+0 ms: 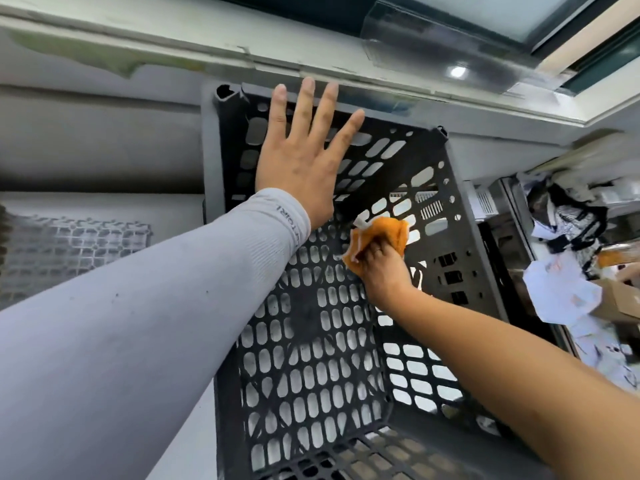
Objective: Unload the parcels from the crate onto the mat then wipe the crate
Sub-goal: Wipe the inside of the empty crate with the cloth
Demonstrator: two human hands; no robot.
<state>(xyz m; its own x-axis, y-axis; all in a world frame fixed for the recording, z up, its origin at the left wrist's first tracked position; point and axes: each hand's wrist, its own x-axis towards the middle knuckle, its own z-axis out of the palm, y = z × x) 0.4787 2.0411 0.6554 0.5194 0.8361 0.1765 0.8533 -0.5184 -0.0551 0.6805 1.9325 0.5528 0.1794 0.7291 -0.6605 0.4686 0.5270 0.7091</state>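
A black perforated plastic crate (446,271) fills the middle of the view, and no parcel shows inside it. My left hand (298,154), in a grey sleeve, lies flat with straight fingers against the crate's far wall near its top rim. My right hand (381,268) grips a bunched orange cloth (381,233) and presses it on the crate's floor close to the far right corner. A pile of white and black parcels (561,289) lies at the right, beside the crate.
A pale window ledge (173,53) runs behind the crate, with a clear plastic strip (450,39) above it. A grey mesh mat (69,254) lies at the left. A brown cardboard box (620,299) sits at the right edge among the parcels.
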